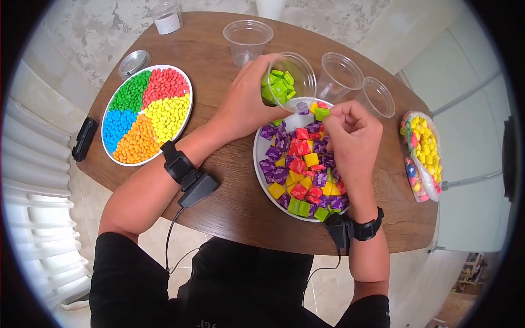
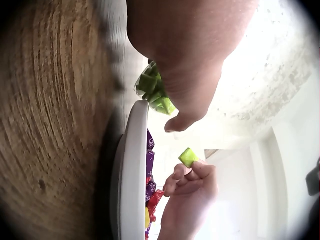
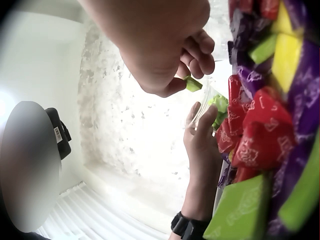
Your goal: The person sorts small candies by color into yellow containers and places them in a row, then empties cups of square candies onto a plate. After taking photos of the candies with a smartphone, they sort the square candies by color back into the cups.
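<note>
My left hand (image 1: 249, 101) grips a clear plastic cup (image 1: 299, 64) holding several green wrapped candies (image 1: 280, 87), tilted over the far left edge of a round white plate (image 1: 257, 158). Between the thumb and fingers of my right hand (image 1: 358, 136) is one green candy (image 1: 321, 113), close to the cup's mouth on its right side. In the right wrist view the pinched candy (image 3: 193, 84) is just outside the cup rim (image 3: 202, 107). Purple, red, yellow and green candies (image 1: 311, 159) are heaped on the plate.
Three clear cups (image 1: 248, 41) stand or lie along the back. A plate of coloured sweets (image 1: 188, 109) sorted in wedges is at the left, near a lid (image 1: 134, 63) and a jar (image 1: 167, 22). A bag of sweets (image 1: 424, 156) lies at the right edge.
</note>
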`<action>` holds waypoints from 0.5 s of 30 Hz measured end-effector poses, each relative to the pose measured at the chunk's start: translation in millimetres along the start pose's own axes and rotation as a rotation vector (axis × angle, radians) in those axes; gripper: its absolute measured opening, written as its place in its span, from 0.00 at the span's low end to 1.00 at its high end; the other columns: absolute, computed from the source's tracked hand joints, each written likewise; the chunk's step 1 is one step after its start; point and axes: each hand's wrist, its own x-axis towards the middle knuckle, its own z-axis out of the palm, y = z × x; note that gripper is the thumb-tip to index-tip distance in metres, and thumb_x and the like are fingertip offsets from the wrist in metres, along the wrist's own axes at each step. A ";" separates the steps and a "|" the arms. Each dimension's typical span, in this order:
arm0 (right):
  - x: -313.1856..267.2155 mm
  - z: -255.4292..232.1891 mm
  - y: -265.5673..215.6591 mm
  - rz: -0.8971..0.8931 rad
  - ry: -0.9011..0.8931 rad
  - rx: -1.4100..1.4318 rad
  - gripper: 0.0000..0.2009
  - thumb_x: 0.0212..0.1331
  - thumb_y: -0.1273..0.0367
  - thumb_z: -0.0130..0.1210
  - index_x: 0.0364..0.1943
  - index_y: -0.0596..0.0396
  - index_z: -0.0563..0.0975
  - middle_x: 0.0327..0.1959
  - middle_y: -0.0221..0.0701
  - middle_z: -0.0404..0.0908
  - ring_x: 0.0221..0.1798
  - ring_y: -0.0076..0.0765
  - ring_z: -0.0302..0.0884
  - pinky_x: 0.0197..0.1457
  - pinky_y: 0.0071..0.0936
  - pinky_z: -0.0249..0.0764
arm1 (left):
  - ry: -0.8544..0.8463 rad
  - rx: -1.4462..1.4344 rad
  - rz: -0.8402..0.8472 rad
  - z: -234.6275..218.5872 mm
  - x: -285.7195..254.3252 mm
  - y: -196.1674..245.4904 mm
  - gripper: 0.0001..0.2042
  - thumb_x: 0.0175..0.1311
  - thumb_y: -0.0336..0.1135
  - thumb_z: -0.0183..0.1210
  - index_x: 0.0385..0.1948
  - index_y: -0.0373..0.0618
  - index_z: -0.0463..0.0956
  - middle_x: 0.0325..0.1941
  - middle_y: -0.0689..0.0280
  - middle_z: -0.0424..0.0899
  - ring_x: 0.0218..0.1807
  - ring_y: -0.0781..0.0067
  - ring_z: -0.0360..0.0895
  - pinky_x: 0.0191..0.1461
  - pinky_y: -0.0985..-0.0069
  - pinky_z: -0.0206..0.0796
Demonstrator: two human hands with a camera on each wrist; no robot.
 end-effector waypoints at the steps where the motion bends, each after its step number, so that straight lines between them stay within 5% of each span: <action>1: 0.7 -0.5 -1.7 -0.001 -0.002 -0.001 0.03 0.59 0.79 0.64 0.32 0.64 0.81 0.25 0.27 0.84 0.26 0.14 0.76 0.31 0.16 0.72 | 0.003 0.040 0.060 -0.2 -0.5 2.4 0.42 0.45 0.33 0.81 0.67 0.43 0.70 0.62 0.57 0.81 0.67 0.60 0.77 0.73 0.64 0.67; 3: 1.8 -1.1 -5.9 0.176 -0.038 0.114 0.03 0.62 0.80 0.62 0.38 0.66 0.83 0.27 0.28 0.86 0.27 0.16 0.79 0.32 0.15 0.73 | 0.008 0.078 0.119 0.9 -1.2 5.5 0.42 0.45 0.33 0.81 0.67 0.43 0.70 0.63 0.57 0.80 0.67 0.58 0.77 0.73 0.63 0.67; 5: 2.6 6.3 -11.8 0.157 -0.035 0.215 0.04 0.64 0.80 0.61 0.40 0.67 0.83 0.29 0.30 0.87 0.28 0.17 0.80 0.32 0.14 0.73 | 0.027 0.091 0.209 2.7 -1.7 7.4 0.38 0.47 0.35 0.80 0.65 0.44 0.72 0.61 0.55 0.81 0.64 0.50 0.76 0.68 0.60 0.69; 10: 0.1 15.6 -4.8 0.044 0.004 0.312 0.06 0.68 0.80 0.58 0.43 0.68 0.84 0.36 0.34 0.90 0.30 0.18 0.82 0.32 0.16 0.73 | 0.041 0.061 0.113 2.7 -1.6 0.6 0.42 0.46 0.35 0.81 0.68 0.42 0.70 0.61 0.57 0.82 0.65 0.59 0.79 0.71 0.63 0.69; 13: -1.0 10.3 8.5 -0.139 -0.027 0.017 0.06 0.66 0.81 0.57 0.41 0.65 0.85 0.36 0.33 0.90 0.30 0.20 0.81 0.33 0.21 0.74 | 0.052 -0.030 0.006 3.1 1.6 -9.8 0.42 0.47 0.36 0.81 0.68 0.41 0.70 0.59 0.58 0.83 0.62 0.62 0.81 0.69 0.65 0.71; 15: -2.3 8.2 5.7 -0.273 -0.099 -0.206 0.08 0.62 0.80 0.59 0.41 0.60 0.87 0.32 0.33 0.87 0.31 0.29 0.81 0.39 0.28 0.77 | 0.051 -0.089 -0.045 3.4 2.3 -14.3 0.42 0.48 0.36 0.81 0.68 0.41 0.70 0.58 0.58 0.84 0.61 0.64 0.81 0.68 0.66 0.71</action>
